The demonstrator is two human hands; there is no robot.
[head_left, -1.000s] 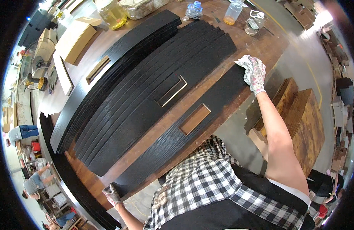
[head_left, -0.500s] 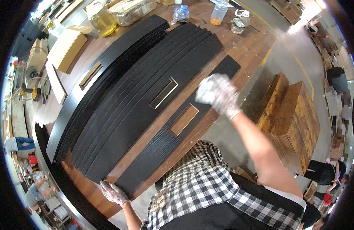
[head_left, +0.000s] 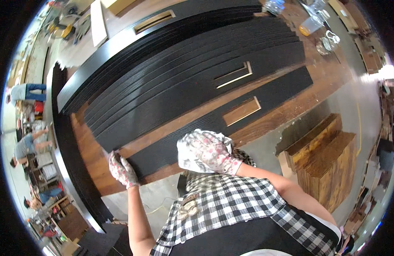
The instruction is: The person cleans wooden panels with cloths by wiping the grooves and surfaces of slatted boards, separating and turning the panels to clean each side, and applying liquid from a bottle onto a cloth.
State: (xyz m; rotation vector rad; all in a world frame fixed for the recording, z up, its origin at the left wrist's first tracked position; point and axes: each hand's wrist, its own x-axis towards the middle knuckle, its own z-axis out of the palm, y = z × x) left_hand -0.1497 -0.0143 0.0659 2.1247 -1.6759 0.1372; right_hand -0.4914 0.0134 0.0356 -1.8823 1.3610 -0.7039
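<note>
The desk (head_left: pixel 88 158) fills the middle of the frame, its bare brown wood showing at the lower left and upper right. Across its centre lies a broad spread of overlapping black boards (head_left: pixel 188 91), and behind that, toward the upper left, a curved black stack (head_left: pixel 107 55) with a pale shine on its face. At the right of the frame, below desk level, stands a pile of brown boards (head_left: pixel 329 170) with a mottled grain. In front of the spread, along the desk's near edge, lies my single black board (head_left: pixel 207 124), slanting from lower left up to the right, with a rectangular opening (head_left: pixel 241 112) through it. My right hand (head_left: pixel 212 151), in a flowered glove, has its fingers closed on a bunched white cloth (head_left: pixel 184 155) over the board's near edge. My left hand (head_left: pixel 123 170), also gloved, is at the board's left end; whether its fingers grip it, I cannot tell. A bottle with orange liquid (head_left: pixel 314 23) stands at the upper right, near a smaller clear bottle (head_left: pixel 327 43).
</note>
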